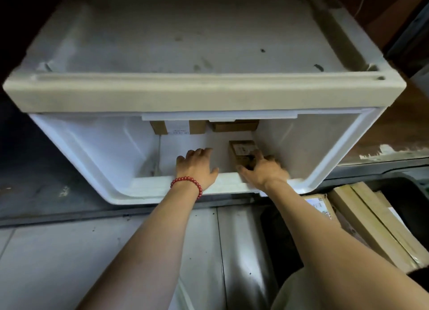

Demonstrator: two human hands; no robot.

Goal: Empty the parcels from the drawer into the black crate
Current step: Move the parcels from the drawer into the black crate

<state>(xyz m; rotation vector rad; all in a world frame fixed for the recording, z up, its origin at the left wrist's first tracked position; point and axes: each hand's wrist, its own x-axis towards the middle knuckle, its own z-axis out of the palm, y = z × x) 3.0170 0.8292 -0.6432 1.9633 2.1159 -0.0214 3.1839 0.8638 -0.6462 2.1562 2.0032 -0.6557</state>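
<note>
Right hand (262,170) gripping small parcel (241,150), front-right inside drawer (92,147). Left hand (197,168) relaxed, empty, on drawer floor. Lift clear of the drawer's front lip, then swing to black crate (404,193) below-right of drawer. More parcels (234,125) at drawer back.

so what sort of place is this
Probably a storeroom or parcel-handling corner: a grubby white plastic drawer holding cardboard parcels, a black crate of more boxes beside it, bare tiled floor.
</note>
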